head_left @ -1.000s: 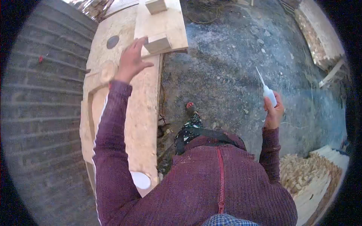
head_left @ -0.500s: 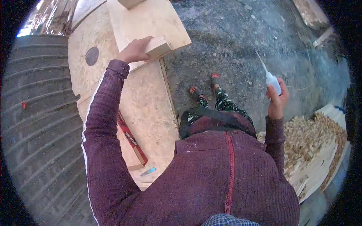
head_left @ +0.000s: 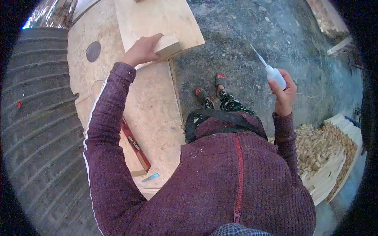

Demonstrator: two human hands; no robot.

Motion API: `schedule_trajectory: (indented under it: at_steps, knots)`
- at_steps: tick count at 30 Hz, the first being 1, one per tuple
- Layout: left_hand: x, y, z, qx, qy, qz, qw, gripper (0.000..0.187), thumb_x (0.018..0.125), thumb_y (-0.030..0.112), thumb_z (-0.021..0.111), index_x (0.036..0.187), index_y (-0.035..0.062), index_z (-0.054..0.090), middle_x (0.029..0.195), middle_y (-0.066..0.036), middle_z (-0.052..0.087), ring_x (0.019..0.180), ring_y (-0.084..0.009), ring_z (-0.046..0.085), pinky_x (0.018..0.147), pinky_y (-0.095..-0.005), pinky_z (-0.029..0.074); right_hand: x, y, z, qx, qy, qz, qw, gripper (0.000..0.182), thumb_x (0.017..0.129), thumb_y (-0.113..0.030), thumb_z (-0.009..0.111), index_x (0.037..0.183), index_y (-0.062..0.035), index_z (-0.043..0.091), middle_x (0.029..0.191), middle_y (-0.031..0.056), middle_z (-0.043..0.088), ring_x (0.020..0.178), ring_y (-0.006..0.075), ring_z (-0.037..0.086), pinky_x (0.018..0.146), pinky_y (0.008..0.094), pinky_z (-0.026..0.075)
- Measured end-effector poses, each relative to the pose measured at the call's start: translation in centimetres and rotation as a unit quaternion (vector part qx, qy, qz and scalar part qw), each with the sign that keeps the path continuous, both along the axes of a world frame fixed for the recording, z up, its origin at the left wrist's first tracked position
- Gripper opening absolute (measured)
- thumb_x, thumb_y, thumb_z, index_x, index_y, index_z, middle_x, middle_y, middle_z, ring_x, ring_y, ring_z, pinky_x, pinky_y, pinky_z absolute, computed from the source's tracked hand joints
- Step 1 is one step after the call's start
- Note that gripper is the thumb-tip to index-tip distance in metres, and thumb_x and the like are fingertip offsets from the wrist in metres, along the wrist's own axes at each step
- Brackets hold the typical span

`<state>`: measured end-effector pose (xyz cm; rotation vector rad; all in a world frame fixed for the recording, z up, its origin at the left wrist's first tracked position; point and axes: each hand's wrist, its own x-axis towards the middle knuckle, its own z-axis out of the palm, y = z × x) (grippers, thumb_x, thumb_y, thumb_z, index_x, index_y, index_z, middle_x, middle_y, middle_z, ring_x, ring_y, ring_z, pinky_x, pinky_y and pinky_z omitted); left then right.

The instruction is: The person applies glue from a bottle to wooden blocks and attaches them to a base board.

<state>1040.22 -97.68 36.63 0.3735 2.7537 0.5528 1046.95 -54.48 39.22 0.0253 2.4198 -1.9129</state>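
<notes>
My left hand (head_left: 143, 50) is closed round a pale wooden block (head_left: 168, 47), which rests on a thin light wood panel (head_left: 157, 17) near its front edge. The panel lies on a larger worn board (head_left: 151, 88). Out to the right, over the floor, my right hand (head_left: 284, 91) grips a small white squeeze bottle (head_left: 277, 78). Its long thin nozzle points up and to the left, away from the block.
On the board lie a red tool with lettering (head_left: 134, 144) and a small blue-handled item (head_left: 151, 177). Corrugated sheet (head_left: 37, 98) is at the left. Stacked thin wood pieces (head_left: 319, 153) stand at the lower right of the concrete floor (head_left: 244, 35).
My right hand has moved left and slightly up with the bottle, whose nozzle leans further left. My left hand remains on the block. The view has shifted slightly.
</notes>
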Motion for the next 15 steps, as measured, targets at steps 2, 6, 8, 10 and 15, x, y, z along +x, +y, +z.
schedule_trajectory:
  at_steps: [2, 6, 8, 10, 15]
  knots:
    - [0.0, 0.0, 0.0, -0.005, 0.010, 0.007, 1.000, 0.060, 0.062, 0.016, 0.071, 0.118, 0.0091, 0.051, 0.097, -0.020, 0.064, 0.091, -0.0376, 0.061, 0.081, -0.0417, 0.050, -0.2, 0.2, -0.2, -0.008, 0.002, 0.004, 1.000, 0.031, 0.076, -0.019, 0.075, 0.100, -0.0048, 0.061, 0.086, -0.0035, 0.060, 0.075, 0.0041, 0.053, 0.065, 0.0189, 0.041]
    - [-0.6, -0.3, 0.2, -0.006, 0.002, 0.017, 1.000, 0.059, 0.061, 0.016, 0.070, 0.117, 0.0096, 0.053, 0.097, -0.019, 0.064, 0.091, -0.0366, 0.061, 0.081, -0.0408, 0.050, -0.4, 0.5, -0.3, -0.021, 0.000, 0.005, 1.000, 0.030, 0.076, -0.017, 0.075, 0.100, -0.0052, 0.061, 0.085, -0.0035, 0.060, 0.074, 0.0036, 0.052, 0.064, 0.0181, 0.041]
    - [-1.2, -0.7, -0.2, -0.022, -0.018, 0.015, 0.999, 0.060, 0.058, 0.015, 0.076, 0.114, 0.0091, 0.054, 0.098, -0.017, 0.065, 0.091, -0.0336, 0.063, 0.081, -0.0370, 0.049, -0.3, 0.5, -0.4, -0.018, 0.002, 0.009, 1.000, 0.030, 0.076, -0.017, 0.074, 0.100, -0.0052, 0.061, 0.085, -0.0036, 0.060, 0.074, 0.0035, 0.052, 0.063, 0.0178, 0.041]
    - [-0.9, -0.7, -0.1, -0.019, -0.013, 0.005, 1.000, 0.059, 0.058, 0.015, 0.077, 0.112, 0.0085, 0.055, 0.097, -0.017, 0.065, 0.091, -0.0328, 0.063, 0.081, -0.0366, 0.049, -0.4, 0.6, -0.5, -0.015, 0.004, 0.014, 1.000, 0.030, 0.077, -0.017, 0.074, 0.101, -0.0052, 0.061, 0.085, -0.0037, 0.060, 0.074, 0.0033, 0.052, 0.063, 0.0174, 0.041]
    - [-0.2, -0.6, 0.0, 0.011, 0.001, 0.015, 1.000, 0.054, 0.058, 0.015, 0.071, 0.110, 0.0089, 0.058, 0.094, -0.018, 0.065, 0.086, -0.0344, 0.063, 0.079, -0.0395, 0.051, -0.9, 1.3, -0.8, -0.025, -0.006, 0.015, 1.000, 0.030, 0.077, -0.018, 0.073, 0.101, -0.0049, 0.060, 0.085, -0.0032, 0.060, 0.073, 0.0038, 0.053, 0.062, 0.0184, 0.042]
